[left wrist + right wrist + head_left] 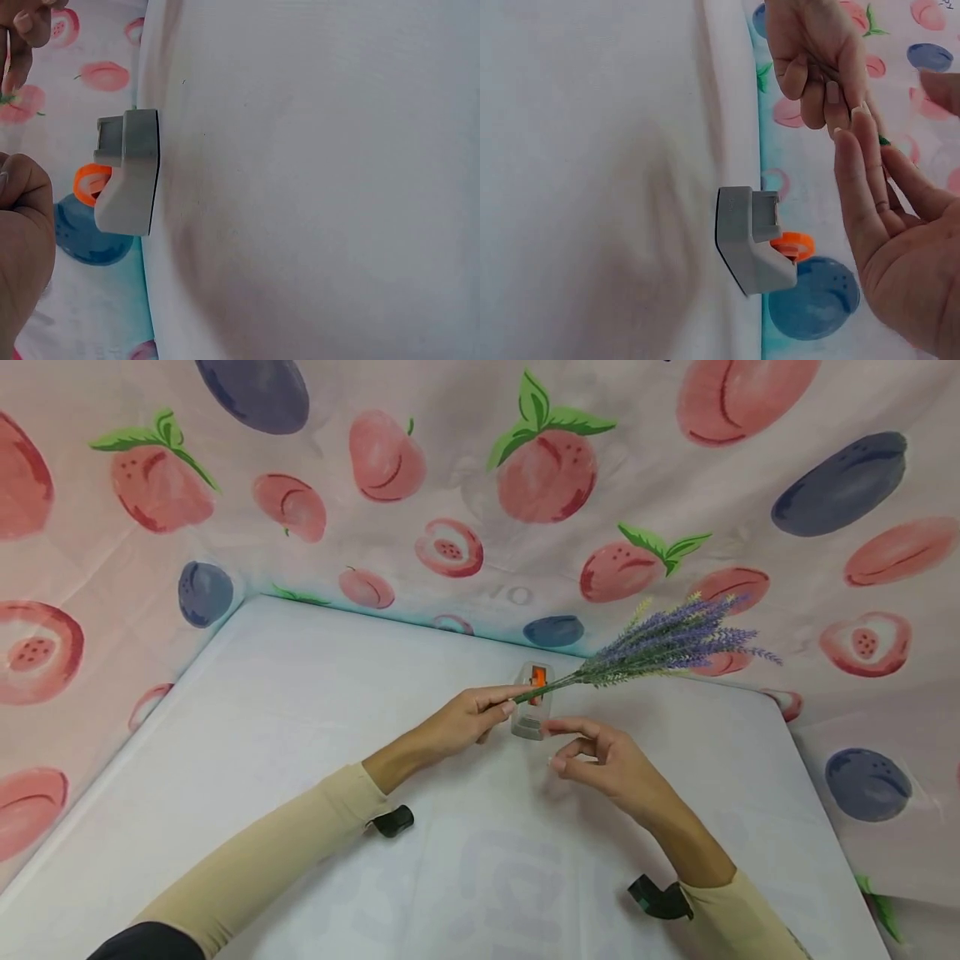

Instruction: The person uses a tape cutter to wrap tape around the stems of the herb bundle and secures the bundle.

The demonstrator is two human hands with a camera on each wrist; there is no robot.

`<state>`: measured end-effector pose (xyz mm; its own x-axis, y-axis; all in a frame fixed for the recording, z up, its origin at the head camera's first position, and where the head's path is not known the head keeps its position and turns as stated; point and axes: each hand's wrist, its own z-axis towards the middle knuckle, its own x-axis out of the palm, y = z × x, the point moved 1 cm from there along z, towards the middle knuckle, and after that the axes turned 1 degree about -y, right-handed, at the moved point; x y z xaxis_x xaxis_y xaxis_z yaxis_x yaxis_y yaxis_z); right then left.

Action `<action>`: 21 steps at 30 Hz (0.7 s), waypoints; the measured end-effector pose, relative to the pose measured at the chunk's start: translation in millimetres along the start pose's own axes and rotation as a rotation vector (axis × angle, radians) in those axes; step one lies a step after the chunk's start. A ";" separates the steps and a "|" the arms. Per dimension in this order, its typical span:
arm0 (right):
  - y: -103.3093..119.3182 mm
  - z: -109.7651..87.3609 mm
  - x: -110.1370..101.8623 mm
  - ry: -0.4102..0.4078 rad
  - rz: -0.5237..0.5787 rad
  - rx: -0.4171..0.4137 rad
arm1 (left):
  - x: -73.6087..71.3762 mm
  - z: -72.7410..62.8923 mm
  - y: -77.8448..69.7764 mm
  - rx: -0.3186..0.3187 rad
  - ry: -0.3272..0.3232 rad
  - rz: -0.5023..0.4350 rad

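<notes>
My left hand pinches the green stems of a bunch of artificial lavender, whose purple heads point to the right. Under the stems, on the white table, stands a grey tape dispenser with an orange core. Nearest to it on the right is my right hand, its fingers loosely bent and apart, with nothing held. In the right wrist view, the right hand lies below the left hand, and a bit of green stem shows near its fingers. Most of the lavender is outside both wrist views.
A white cloth covers the table. Behind and at both sides hangs a pink curtain printed with fruit. Small black devices are strapped at the wrists, beside the beige sleeves.
</notes>
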<state>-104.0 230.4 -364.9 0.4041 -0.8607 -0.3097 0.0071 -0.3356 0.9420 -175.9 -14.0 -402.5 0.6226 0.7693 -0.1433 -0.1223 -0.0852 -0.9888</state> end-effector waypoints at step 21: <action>4.3 4.0 0.2 -0.066 0.155 -0.244 | 15.3 -0.8 -0.3 0.013 -0.072 -0.059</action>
<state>-107.6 227.2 -361.5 0.3575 -0.9201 -0.1597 0.1732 -0.1028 0.9795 -165.7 -2.7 -404.5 0.5722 0.8162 -0.0806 -0.0968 -0.0303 -0.9948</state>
